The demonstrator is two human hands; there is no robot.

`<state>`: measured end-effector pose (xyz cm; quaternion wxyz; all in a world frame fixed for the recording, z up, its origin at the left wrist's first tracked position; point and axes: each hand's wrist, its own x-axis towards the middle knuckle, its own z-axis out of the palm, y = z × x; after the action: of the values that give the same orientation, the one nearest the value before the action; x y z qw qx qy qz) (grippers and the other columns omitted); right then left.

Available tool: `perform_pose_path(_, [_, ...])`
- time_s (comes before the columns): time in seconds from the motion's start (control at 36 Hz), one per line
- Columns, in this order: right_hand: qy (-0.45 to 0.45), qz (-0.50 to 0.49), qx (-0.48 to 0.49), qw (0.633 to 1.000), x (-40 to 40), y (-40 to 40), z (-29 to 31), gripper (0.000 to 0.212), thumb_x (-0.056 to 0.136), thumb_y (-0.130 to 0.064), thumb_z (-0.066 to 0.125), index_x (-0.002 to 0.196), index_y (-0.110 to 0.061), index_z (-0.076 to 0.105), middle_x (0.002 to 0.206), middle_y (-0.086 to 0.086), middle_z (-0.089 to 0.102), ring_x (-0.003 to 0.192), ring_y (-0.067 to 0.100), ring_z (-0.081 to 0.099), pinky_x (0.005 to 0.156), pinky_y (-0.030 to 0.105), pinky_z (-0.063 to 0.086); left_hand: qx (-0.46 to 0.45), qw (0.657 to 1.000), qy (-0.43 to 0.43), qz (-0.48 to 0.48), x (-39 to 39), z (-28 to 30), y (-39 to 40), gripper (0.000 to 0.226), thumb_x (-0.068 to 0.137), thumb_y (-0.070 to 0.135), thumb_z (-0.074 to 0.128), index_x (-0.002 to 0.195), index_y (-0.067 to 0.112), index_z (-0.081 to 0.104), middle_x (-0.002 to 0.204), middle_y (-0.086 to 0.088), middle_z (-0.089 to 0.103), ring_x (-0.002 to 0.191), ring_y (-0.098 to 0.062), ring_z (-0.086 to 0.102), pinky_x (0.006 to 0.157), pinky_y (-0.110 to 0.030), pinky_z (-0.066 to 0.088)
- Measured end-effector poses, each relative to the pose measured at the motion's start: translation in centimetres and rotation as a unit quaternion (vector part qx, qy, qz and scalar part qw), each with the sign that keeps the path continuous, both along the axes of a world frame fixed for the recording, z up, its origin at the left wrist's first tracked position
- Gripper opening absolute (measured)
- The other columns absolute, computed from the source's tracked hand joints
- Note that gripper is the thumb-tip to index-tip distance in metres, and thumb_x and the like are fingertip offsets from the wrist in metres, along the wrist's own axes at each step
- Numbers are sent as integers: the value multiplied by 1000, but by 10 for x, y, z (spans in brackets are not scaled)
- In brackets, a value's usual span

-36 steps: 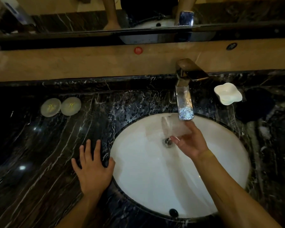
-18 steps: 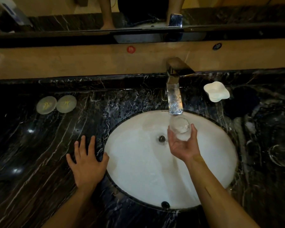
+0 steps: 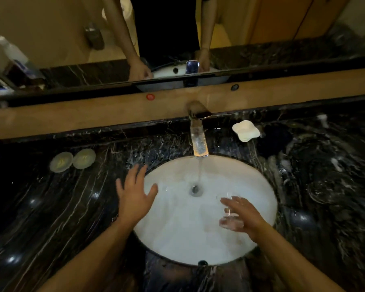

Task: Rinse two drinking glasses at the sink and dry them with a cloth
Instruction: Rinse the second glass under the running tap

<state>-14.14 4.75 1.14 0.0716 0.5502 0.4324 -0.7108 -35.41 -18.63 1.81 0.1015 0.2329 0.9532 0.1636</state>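
A clear drinking glass is gripped in my right hand over the right part of the white oval sink, away from the water stream. Water runs from the chrome faucet straight down to the drain. My left hand hovers with fingers spread over the sink's left rim, holding nothing. A second glass may be the faint round shape on the dark counter at the right; it is hard to make out. No cloth is visible.
Black marble counter surrounds the sink. Two round pale coasters lie at the left. A white soap dish sits right of the faucet. A mirror above a tan ledge reflects my arms.
My right hand has pulled the glass out from under the stream, back and to the right. My left hand has lifted off the counter and moved up over the sink's left rim.
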Motion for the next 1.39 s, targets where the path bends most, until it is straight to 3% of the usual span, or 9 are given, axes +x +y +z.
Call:
perform_pose_path(0.06, [-17,109,146,983,5,2,3,71,68,-34,90,127,-20,53,105,5,65,92,26,70,85,41,59,35,997,20,-70,-6,23,34,75,87,63,33,154,28,27,162,0,25,150,-19,21,121,-49,0])
perform_pose_path(0.14, [-14,230,294,927,12,-1,10,74,65,-36,90,127,-31,49,106,-3,60,88,13,63,70,22,48,92,983,49,-149,-11,58,82,72,90,57,41,155,31,24,163,4,21,152,-18,15,122,-48,0])
perform_pose_path(0.33, [39,175,337,924,27,-7,14,76,62,-24,92,125,-33,49,111,-4,59,89,11,63,62,4,44,83,962,88,-245,-20,108,153,78,94,49,51,158,34,8,167,7,5,153,-16,4,122,-47,3])
perform_pose_path(0.47, [53,158,337,927,38,-6,13,76,62,-22,93,123,-33,47,111,-5,60,95,17,65,67,7,43,55,961,58,-265,-26,111,168,82,91,45,56,158,31,10,167,7,8,153,-16,5,123,-50,11])
perform_pose_path(0.61, [77,127,332,932,44,-7,9,78,62,-19,93,125,-31,48,112,-8,60,103,17,63,86,28,50,54,960,63,-267,-22,105,164,89,84,42,62,157,28,14,167,5,8,153,-18,4,122,-52,17])
perform_pose_path(0.83, [104,106,321,935,52,-9,14,77,64,-19,93,125,-35,48,120,-6,59,109,15,62,78,17,48,17,955,96,-280,-14,90,160,95,83,46,61,158,27,6,167,5,-2,153,-19,-3,122,-50,16])
perform_pose_path(1.08, [108,125,333,928,62,-8,20,81,60,-26,92,126,-40,47,121,-13,57,111,9,59,87,25,53,24,962,85,-259,0,78,157,96,86,38,61,158,27,-1,166,6,-13,153,-17,-11,123,-49,11])
perform_pose_path(1.28, [76,200,375,902,71,0,30,83,59,-36,89,129,-41,45,121,-15,58,108,8,58,88,29,54,125,972,72,-188,42,54,138,90,90,34,60,158,30,2,167,6,-9,154,-21,-1,123,-48,16])
perform_pose_path(1.39, [-19,348,453,821,60,7,43,84,63,-41,81,136,-39,40,124,-9,59,112,18,56,91,37,49,142,979,-5,-149,91,12,100,83,89,33,61,157,28,14,167,3,0,153,-22,8,119,-49,25])
